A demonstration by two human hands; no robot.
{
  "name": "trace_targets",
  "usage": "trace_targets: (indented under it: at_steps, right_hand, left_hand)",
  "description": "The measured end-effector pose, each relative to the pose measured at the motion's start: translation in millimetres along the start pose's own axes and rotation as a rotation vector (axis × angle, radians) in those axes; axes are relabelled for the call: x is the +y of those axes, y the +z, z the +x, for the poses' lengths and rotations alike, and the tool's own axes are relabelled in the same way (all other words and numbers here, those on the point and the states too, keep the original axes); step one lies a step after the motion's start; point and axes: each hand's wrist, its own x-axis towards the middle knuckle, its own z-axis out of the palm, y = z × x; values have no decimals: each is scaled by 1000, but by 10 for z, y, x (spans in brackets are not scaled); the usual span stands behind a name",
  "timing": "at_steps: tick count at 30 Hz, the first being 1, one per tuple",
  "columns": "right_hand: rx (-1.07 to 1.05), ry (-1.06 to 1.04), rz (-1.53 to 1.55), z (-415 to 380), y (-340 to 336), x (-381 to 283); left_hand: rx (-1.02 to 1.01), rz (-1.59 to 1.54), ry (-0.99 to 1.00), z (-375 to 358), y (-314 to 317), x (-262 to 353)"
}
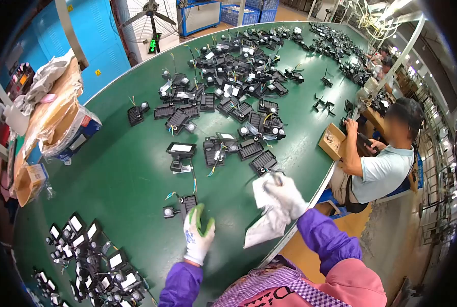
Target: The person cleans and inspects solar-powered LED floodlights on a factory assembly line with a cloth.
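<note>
My left hand, in a white glove with a green palm, is at the near right edge of a small black LED floodlight with a round sensor. Its thumb stands apart from the fingers, and they do not wrap round the lamp. Coloured wires come off the lamp's far side. My right hand, also gloved, is closed on a white cloth that hangs down over the table's near edge. Beyond my hands lie a floodlight with a white front and another black floodlight.
Heaps of floodlights cover the far part of the green table, and another pile lies at its near left. At right a seated person works beside an open cardboard box. Cartons stand on the left.
</note>
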Motion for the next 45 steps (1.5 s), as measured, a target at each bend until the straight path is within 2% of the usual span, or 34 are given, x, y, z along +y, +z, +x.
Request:
trace_targets:
  at_steps: [1, 3, 4, 5, 6, 7, 9, 10, 11, 15, 17, 18, 21, 22, 24, 25, 26, 27, 28, 29, 30, 31, 32, 33, 34, 35, 36, 37, 38, 39, 41, 42, 43, 45]
  right_hand:
    - [22, -68, 178, 193, -162, 20]
    - [209, -157, -52, 595, -488, -179]
    - [262, -178, -87, 884, -677, -208]
    - [317, -263, -255, 1109, -823, -343]
    - [341, -282, -266, 1311, -907, -537]
    - [342, -304, -255, 1510, -984, -759]
    - [502, -501, -759, 2387, -1454, -885]
    - [535, -540, -690, 2802, -1639, -979]
    - [478, -464, -575, 3055, -1741, -1182]
    - [516, -546, -672, 4643, -2424, -1514]
    - [554, -571, -917, 5157, -2567, -1746]
    - [520, -609, -982, 5398, -2614, -1819]
    - [394, -546, -853, 6349, -2749, -1881]
    - [337, -597, -806, 6609, -2759, -1877]
    - [222, -701, -702, 7114, -2652, -1894]
    - [198, -722, -754, 7382, -2552, -1897]
    - [130, -686, -878, 7277, -2308, -2028]
    - [76, -747, -941, 7338, -2198, -2000]
    - [22, -811, -999, 7424, -2099, -1957]
    - [-35, -934, -1202, 7479, -2002, -1892]
    - [-81, -1080, -1385, 7554, -1913, -1819]
    - [-357, -879, -572, 7715, -1917, -1610]
    - [-567, -690, 268, 7855, -1912, -1413]
    - [-444, -930, -132, 8085, -2022, -1307]
    - [-479, -917, -136, 8120, -2091, -1310]
    - [-507, -801, 9, 8228, -2059, -1225]
    - [-444, -898, -127, 8238, -2072, -1201]
    - [-376, -1000, -267, 8204, -2101, -1253]
    - [-152, -1190, -650, 8143, -2099, -1291]
    - [-120, -1230, -689, 8155, -2124, -1285]
    - [-80, -1312, -765, 8176, -2054, -1316]
    - [-229, -1257, -548, 8282, -2053, -1268]
    - [-268, -1247, -501, 8260, -2078, -1268]
    - [-344, -1210, -399, 8171, -2048, -1270]
  left_hand:
    - [21, -30, 16, 204, 31, 45]
    - [66, 104, 216, 680, 104, 138]
    - [42, 122, 242, 946, 145, 185]
    - [20, 139, 263, 1222, 206, 220]
    - [32, 128, 351, 1516, 289, 221]
    - [34, 200, 363, 1761, 392, 206]
    - [0, 228, 277, 2241, 612, 204]
    - [16, 233, 261, 2437, 759, 156]
    - [39, 236, 250, 2672, 918, 110]
    - [-20, 475, 273, 3647, 1535, -11]
    - [-20, 524, 276, 4206, 1896, -135]
    - [-44, 550, 313, 4518, 2054, -124]
    - [-47, 621, 371, 5420, 2466, -171]
    - [-27, 718, 369, 5726, 2616, -353]
    - [-87, 782, 170, 6188, 2881, -371]
    - [-112, 756, 98, 6403, 3006, -445]
    - [-95, 752, 43, 6583, 3125, -555]
    - [-81, 743, -9, 6755, 3259, -675]
    - [-149, 703, 17, 6898, 3325, -670]
    - [-130, 736, -4, 6920, 3450, -702]
    - [-216, 732, 13, 6992, 3522, -783]
    - [-307, 721, 30, 7087, 3615, -919]
    - [-241, 472, 43, 7204, 3738, -1266]
    - [-234, 201, -7, 7238, 3823, -1339]
    - [-248, 286, -1, 7328, 3871, -1395]
    - [-269, 372, 5, 7409, 3935, -1431]
    - [-261, 248, -46, 7429, 4018, -1435]
    - [-267, 335, -44, 7519, 4055, -1500]
    - [-261, 361, 15, 7586, 4080, -1549]
    - [-255, 384, 74, 7599, 4114, -1577]
    - [-291, 203, 11, 7558, 4103, -1675]
    - [-298, 109, -23, 7528, 4068, -1692]
    - [-287, 275, -31, 7504, 4066, -1632]
    - [-243, -17, -28, 7319, 4101, -1569]
